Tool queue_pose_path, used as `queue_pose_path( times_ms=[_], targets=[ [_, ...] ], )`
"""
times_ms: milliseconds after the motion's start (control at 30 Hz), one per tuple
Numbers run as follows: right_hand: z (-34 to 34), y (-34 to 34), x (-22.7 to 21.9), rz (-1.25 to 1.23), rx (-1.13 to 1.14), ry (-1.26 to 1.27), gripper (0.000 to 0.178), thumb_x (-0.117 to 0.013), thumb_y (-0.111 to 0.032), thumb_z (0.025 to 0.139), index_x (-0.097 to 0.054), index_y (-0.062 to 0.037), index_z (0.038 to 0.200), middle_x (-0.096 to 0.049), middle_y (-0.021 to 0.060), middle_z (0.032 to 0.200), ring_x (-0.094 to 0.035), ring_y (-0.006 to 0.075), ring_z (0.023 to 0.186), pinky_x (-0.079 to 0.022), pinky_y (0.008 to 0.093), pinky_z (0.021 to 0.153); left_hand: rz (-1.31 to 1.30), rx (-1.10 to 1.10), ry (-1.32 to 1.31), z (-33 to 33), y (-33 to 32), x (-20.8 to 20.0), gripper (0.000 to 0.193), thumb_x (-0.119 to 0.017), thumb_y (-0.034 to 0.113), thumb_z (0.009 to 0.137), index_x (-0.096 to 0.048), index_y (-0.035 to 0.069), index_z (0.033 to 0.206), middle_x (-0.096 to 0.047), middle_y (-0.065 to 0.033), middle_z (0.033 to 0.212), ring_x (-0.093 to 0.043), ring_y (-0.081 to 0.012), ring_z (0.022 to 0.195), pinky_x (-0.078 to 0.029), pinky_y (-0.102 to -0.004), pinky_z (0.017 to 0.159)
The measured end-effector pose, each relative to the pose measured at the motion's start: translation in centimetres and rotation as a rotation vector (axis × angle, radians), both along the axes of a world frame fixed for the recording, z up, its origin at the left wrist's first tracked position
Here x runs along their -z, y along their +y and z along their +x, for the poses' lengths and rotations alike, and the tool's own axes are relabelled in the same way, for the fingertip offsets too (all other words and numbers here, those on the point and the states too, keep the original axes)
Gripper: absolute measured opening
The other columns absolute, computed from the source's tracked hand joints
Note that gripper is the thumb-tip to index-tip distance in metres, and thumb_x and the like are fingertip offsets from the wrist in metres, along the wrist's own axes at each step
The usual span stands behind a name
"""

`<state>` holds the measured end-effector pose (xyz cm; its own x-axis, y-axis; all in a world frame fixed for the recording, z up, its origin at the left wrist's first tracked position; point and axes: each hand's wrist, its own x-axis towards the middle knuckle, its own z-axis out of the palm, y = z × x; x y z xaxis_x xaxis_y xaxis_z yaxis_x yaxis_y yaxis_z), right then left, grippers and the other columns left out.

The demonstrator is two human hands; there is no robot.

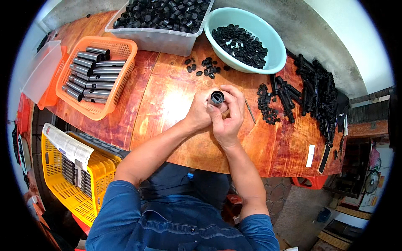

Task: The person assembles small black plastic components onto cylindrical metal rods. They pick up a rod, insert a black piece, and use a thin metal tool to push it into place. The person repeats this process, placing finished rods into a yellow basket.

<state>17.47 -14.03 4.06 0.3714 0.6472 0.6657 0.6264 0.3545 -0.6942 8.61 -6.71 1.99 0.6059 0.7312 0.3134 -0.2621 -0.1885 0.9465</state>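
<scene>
Over the middle of the table I hold a dark tube (217,98) upright, its round end facing up with a black slotted piece inside the rim. Wrapped round the tube from the left is my left hand (198,111). My right hand (229,121) closes on it from the other side, its thumb near the rim. The tube's lower part is hidden by the fingers. Just beyond my hands lie several small black oval pieces (205,67). A thin metal rod (250,110) rests to the right of my right hand.
An orange basket (133,54) of grey tubes stands at left. Behind are a clear bin (176,42) of black caps and a pale green basin (276,46) of small black parts. Black assemblies (318,92) pile up at right. Below left stands a yellow crate (75,201).
</scene>
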Motion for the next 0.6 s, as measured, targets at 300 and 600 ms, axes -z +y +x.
queue_pose_path(
  times_ms=[300, 600],
  targets=[
    [-0.4, -0.2, -0.1, 0.020, 0.044, -0.051, 0.036, -0.081, -0.020, 0.081, -0.066, 0.0015, 0.106, -0.061, 0.0179, 0.118, -0.058, 0.0340, 0.107, -0.047, 0.0410, 0.093, 0.202, -0.161, 0.022, 0.6, -0.4, 1.3, 0.015, -0.070, 0.006, 0.080, -0.055, 0.005, 0.078, -0.057, -0.0013, 0.070, -0.052, -0.0092, 0.062, -0.043, -0.0277, 0.054],
    [-0.8, -0.1, 0.3, 0.027, 0.032, -0.001, 0.034, -0.077, -0.019, 0.084, -0.064, 0.0019, 0.108, -0.062, 0.0189, 0.116, -0.059, 0.0366, 0.105, -0.047, 0.0431, 0.093, 0.133, -0.083, -0.033, 0.2, -0.6, 1.4, 0.014, -0.069, 0.007, 0.081, -0.055, 0.007, 0.081, -0.055, 0.0006, 0.072, -0.052, -0.0078, 0.064, -0.043, -0.0272, 0.054]
  ],
)
